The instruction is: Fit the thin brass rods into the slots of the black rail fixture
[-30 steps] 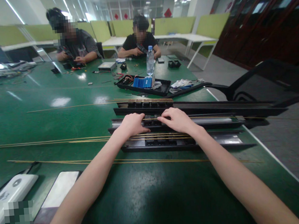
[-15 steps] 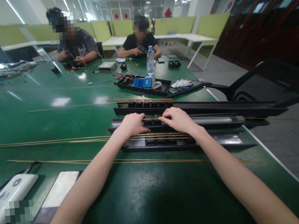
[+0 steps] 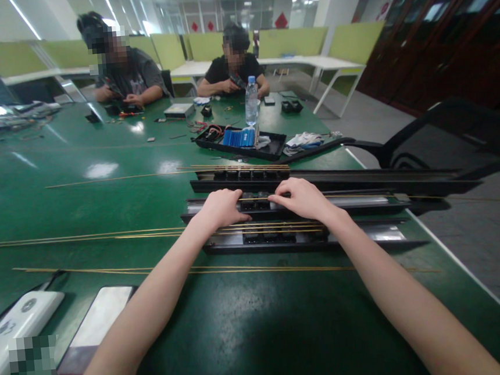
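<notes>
Pinches a brass rod [image 3: 254, 199] over black blocks [image 3: 248, 205] in the middle channel [image 3: 367, 201] between drawn-together fingertips of the right hand [image 3: 301, 197]; straddles that channel with a half-spread left hand [image 3: 223, 207], hold impossible to tell. Looks part-done, judging by loose rods [image 3: 283, 270] on the green table [image 3: 245, 328].

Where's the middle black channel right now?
In the head view, the middle black channel lies just right of centre on the green table, between the far channel and the near channel, with the left hand and right hand over it.
</notes>
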`<state>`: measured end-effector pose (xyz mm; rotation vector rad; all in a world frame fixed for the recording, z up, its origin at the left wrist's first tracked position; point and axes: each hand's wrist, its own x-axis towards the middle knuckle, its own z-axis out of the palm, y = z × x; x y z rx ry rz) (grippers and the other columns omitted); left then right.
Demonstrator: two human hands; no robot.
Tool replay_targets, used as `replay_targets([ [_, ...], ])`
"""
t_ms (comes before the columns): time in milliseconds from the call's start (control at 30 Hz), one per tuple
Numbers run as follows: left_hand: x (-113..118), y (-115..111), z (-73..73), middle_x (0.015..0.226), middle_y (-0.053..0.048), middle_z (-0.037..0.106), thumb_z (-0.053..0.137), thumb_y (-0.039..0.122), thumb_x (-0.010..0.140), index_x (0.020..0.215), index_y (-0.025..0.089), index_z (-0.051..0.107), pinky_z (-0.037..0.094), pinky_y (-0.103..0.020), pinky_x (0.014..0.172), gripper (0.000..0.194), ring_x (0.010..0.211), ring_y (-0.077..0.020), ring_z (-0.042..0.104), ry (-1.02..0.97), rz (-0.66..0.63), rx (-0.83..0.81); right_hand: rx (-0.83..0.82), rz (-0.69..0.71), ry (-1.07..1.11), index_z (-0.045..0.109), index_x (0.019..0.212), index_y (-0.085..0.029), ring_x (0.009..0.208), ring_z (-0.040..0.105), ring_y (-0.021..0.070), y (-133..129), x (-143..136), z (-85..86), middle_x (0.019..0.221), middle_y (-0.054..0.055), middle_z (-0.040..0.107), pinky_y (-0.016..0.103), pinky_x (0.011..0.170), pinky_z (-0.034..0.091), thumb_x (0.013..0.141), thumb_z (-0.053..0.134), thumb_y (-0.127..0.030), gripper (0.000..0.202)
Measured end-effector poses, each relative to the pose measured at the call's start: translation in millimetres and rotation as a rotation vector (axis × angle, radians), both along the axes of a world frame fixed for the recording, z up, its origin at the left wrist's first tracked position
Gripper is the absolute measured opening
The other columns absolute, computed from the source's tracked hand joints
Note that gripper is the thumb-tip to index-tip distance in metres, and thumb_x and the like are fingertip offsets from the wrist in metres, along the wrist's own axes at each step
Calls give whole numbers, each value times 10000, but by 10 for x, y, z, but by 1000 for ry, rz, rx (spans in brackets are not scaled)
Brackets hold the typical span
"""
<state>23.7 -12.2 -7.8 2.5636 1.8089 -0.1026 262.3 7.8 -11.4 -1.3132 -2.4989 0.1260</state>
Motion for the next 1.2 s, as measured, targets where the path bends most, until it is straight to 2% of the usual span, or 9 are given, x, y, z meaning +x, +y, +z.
replay_targets([
  [733, -19, 25, -51, 1054, -117, 729, 606, 722, 707, 1075, 205, 625, 516, -374, 790, 634, 968, -322, 685, 4, -18, 34, -32, -2, -20, 761, 797, -223, 842, 657, 218, 31, 85, 18, 876, 54, 750, 298, 720, 423, 938, 523, -506, 396],
  [1200, -11, 20, -37, 1074, -115, 725, 610, 720, 712, 1128, 206, 621, 510, -360, 804, 662, 986, -311, 681, 2, -5, 18, -76, -12, -5, 762, 793, -223, 833, 661, 229, 63, 151, 27, 869, 59, 753, 309, 739, 441, 915, 541, -536, 402],
])
